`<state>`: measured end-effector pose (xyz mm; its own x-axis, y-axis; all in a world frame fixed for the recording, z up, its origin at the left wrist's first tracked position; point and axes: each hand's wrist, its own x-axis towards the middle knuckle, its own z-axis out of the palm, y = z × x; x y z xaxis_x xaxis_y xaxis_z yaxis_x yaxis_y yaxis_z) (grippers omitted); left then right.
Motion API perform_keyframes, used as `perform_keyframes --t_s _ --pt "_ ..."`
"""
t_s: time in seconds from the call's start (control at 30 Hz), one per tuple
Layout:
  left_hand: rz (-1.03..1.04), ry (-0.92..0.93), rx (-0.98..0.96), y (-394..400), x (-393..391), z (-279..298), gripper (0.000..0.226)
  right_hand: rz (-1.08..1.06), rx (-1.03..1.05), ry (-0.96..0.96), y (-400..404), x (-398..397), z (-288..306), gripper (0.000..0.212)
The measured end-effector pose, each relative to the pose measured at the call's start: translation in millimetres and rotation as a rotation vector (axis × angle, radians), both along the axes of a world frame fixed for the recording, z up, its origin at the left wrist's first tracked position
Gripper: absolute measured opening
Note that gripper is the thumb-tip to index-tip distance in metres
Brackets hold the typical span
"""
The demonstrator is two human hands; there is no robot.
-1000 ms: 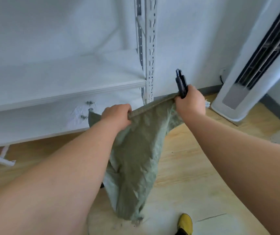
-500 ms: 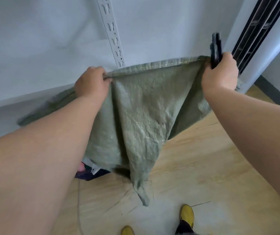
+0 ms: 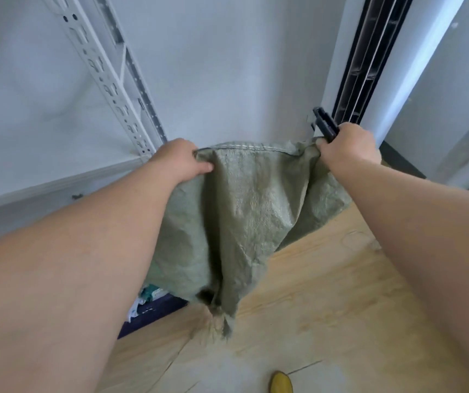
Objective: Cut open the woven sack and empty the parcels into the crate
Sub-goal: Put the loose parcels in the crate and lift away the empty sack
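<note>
Hands are holding a green woven sack (image 3: 244, 217) up by its stitched hem, above the wooden floor (image 3: 327, 293). The left hand (image 3: 181, 163) is gripping the left corner; the right hand (image 3: 346, 147) is clutching the right corner together with a black cutter (image 3: 325, 124). A dark crate (image 3: 154, 313) of parcels is showing beneath the sack, at the left.

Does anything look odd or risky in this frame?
One thing: the right hand grips the sack hem together with the black cutter, which sticks up from the fist. The sack hangs limp, its lower end frayed.
</note>
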<state>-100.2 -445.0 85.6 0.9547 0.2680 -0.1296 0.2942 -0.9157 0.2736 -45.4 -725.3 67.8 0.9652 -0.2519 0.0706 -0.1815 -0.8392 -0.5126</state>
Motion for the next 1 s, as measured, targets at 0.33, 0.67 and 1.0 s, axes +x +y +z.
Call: perform_keyframes --t_s 0.33,0.67,1.0 --pt "0.324 -0.484 0.086 5 14 -1 0.027 -0.091 0.002 -0.199 -38 -8 -17 0.026" --pt "0.102 0.026 0.203 64 -41 -57 0.038 0.019 -0.038 0.103 17 -19 -50 0.026" --pt "-0.195 -0.252 -0.115 64 -87 -82 0.046 0.565 0.624 0.340 150 -60 -39 0.018"
